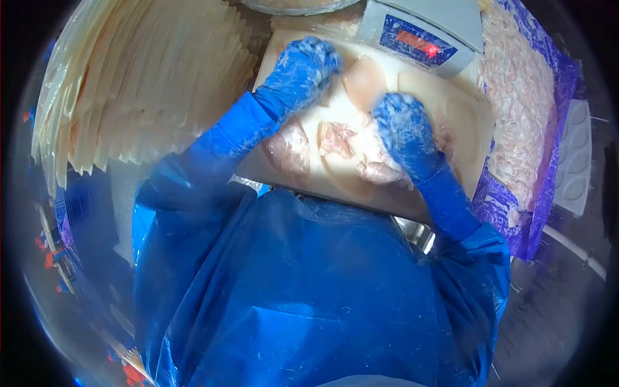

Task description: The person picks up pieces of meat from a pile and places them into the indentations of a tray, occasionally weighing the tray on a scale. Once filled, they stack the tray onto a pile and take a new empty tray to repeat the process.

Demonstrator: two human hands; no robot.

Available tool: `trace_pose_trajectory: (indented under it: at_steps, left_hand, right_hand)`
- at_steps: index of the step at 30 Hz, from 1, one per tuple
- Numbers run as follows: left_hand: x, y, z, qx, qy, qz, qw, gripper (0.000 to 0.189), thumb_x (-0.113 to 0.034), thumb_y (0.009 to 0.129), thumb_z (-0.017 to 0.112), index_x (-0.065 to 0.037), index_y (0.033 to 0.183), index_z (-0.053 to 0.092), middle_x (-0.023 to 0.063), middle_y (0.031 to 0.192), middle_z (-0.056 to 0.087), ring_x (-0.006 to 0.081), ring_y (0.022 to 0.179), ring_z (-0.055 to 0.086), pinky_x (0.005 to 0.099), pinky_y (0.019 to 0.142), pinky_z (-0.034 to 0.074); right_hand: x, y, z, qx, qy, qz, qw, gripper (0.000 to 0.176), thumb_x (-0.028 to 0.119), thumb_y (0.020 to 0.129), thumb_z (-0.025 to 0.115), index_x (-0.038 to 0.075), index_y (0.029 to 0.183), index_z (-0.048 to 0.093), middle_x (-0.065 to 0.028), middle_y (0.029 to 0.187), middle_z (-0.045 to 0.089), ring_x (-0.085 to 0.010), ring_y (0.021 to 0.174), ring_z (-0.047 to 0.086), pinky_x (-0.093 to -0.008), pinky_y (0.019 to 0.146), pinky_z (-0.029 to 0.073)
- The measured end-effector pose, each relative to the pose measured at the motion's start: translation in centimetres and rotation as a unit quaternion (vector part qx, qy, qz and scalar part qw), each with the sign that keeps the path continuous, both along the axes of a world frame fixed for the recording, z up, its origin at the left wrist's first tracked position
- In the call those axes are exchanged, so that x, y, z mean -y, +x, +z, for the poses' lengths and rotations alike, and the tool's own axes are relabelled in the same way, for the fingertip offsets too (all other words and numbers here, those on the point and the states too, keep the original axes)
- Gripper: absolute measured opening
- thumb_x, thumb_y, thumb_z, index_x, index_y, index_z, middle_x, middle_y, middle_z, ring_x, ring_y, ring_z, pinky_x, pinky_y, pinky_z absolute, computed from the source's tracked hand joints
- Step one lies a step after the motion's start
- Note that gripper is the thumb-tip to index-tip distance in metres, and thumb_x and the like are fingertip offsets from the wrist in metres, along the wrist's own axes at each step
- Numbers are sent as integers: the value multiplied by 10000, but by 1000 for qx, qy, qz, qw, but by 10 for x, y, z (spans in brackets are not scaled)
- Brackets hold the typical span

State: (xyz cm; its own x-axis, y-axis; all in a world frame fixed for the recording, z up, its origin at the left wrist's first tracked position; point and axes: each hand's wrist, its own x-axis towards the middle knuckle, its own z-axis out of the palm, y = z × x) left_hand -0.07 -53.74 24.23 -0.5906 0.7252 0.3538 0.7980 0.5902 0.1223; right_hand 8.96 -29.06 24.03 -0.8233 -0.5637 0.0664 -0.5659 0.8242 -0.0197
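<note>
Both hands wear wet blue gloves smeared with whitish residue. My left hand (311, 63) is closed over the far left part of a white board (474, 122). My right hand (403, 126) is closed too, lower and to the right. What either fist holds, if anything, is hidden. Between them lies a pale pinkish, rounded flat piece (364, 82). Nearer my body, on the board, are a larger pink piece of raw meat (288, 149), a smaller raw meat piece (336, 140) and another piece (379, 172) below my right hand.
A scale (419, 42) with a red-lit display stands behind the board. To the right, an opened purple bag (560, 122) holds many raw meat pieces (519, 97). A tall stack of translucent sheets (148, 77) rises at left. A round rim (303, 8) shows at the top.
</note>
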Motion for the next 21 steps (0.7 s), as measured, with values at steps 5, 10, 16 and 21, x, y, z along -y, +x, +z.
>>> trace_pose_trajectory:
  at_steps: [5,10,16,21]
  left_hand:
    - [-23,10,-2,76,44,-22,996,142,-165,827,686,-85,941,665,112,987,631,355,957,576,468,842,481]
    - [-23,-6,-14,-24,34,29,999,137,-202,842,669,-77,894,651,116,936,626,344,939,585,456,825,485]
    - [-10,38,-6,-17,40,8,999,346,-116,852,652,-123,1198,652,116,1229,632,334,1180,563,479,1055,406]
    - [-40,21,5,128,-93,97,983,333,-189,858,681,-117,1182,662,122,1185,638,330,1130,580,458,1000,442]
  right_hand:
    - [35,-12,3,-51,-176,-130,974,264,333,928,590,126,1079,654,-72,1090,621,-253,1051,568,-418,912,451]
    - [24,-20,-25,-211,95,-125,965,182,207,906,570,134,1051,652,-52,1022,620,-235,960,589,-389,863,486]
    - [4,34,19,-101,-39,-79,991,205,281,866,634,149,1022,655,-29,997,616,-205,1010,578,-407,878,471]
    - [35,-9,2,-42,-166,-146,974,222,244,876,630,158,1079,658,-54,1058,608,-217,1064,562,-402,851,472]
